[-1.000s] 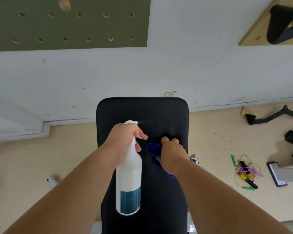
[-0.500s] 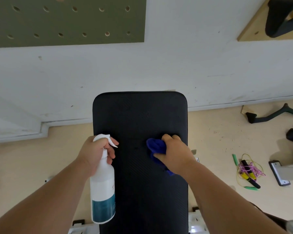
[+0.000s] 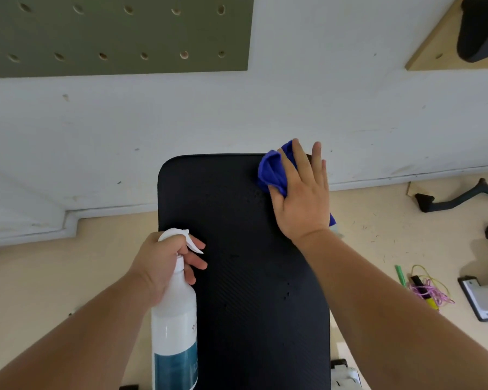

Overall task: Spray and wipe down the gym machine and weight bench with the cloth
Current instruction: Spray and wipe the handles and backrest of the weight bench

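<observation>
Blue cloth [image 3: 271, 170] sits bunched on the bench [image 3: 237, 277], at its far R corner, part of it past the pad's far edge. Right hand [image 3: 302, 198] lies flat on it, fingers straight, grip released, palm pressing cloth to the pad; a bit of cloth pokes out by the wrist at the bench's R edge.

Spray bottle [image 3: 175, 319] hangs at the bench's L edge, approx mid-length, nozzle pointing over the pad. Left hand [image 3: 161, 263] has its grip clenched round the neck, fingers curled under the trigger. Bottle is opaque white w/ teal label band low down; can't tell fill level or what's inside. Small pinkish mark above the band, too blurred to read; no legible brand.

Bench pad is black, ribbed texture, few dark specks on it.

Beyond the bench's far end: white wall, green pegboard [image 3: 110, 32] up high. R of the bench on the beige floor [image 3: 26, 291]: tangled skipping ropes [image 3: 428, 288], yellow/purple/green, and a black curved handle [image 3: 457, 199].
</observation>
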